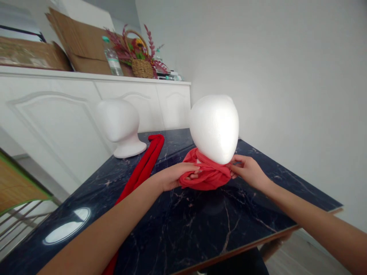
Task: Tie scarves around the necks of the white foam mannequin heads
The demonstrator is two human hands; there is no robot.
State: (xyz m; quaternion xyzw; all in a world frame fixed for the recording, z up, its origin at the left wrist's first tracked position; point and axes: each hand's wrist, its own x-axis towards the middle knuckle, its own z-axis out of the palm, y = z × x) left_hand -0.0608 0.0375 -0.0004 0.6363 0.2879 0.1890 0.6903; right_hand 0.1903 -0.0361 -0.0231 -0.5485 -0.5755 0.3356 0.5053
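Observation:
A white foam mannequin head (214, 126) stands on the dark marbled table. Round its neck is wrapped a coral-red scarf (208, 177), bunched in loose folds under the chin. My left hand (179, 175) grips the scarf's left side, its fingers curled into the cloth. On the other side my right hand (246, 170) pinches the scarf's edge close under the head's jaw. The base of the head's neck is hidden by the cloth.
A second white mannequin head (120, 124) stands bare at the back left. Beside it a long, darker red cloth (143, 168) runs toward the table's front, passing behind my left forearm. White cabinets (51, 110) carry cardboard boxes (80, 42), a bottle (112, 57) and a flower basket (142, 68).

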